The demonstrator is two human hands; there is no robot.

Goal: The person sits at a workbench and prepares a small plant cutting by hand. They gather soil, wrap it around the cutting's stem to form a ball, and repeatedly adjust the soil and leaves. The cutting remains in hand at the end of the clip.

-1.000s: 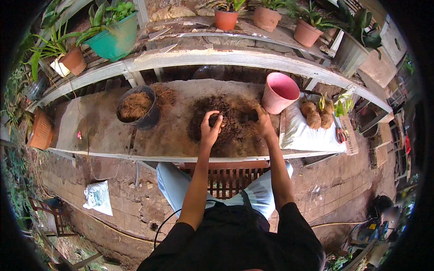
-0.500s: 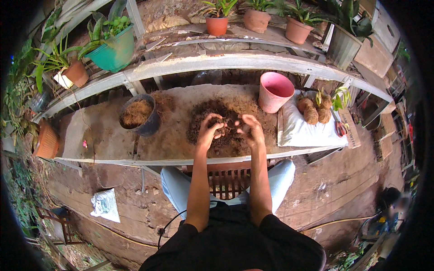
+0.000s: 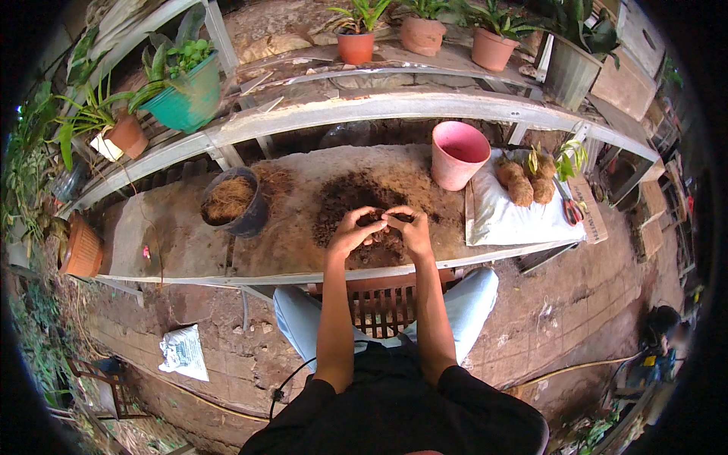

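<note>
Over a dark heap of soil (image 3: 349,196) on the bench, my left hand (image 3: 351,233) and my right hand (image 3: 412,230) meet at the fingertips. The fingers of both are curled in a pinch. Whatever lies between them is mostly hidden and too small to name. Loose dark soil spreads beneath and around the hands. Just beyond my right hand stands a pink pot (image 3: 459,157), its inside facing me. To the left of the heap, a black pot (image 3: 250,216) holds brown coconut-like fibre (image 3: 228,199).
At the right, several brown fibrous root balls with shoots (image 3: 520,189) and red-handled scissors (image 3: 572,210) lie on a white sack (image 3: 497,224). A terracotta planter (image 3: 82,246) stands at the left end. Potted plants line the shelf (image 3: 303,114) behind. A white bag (image 3: 184,353) lies on the floor.
My hands were apart, the left around a dark clump and the right with fingers spread. They have come together at the fingertips, lower over the soil.
</note>
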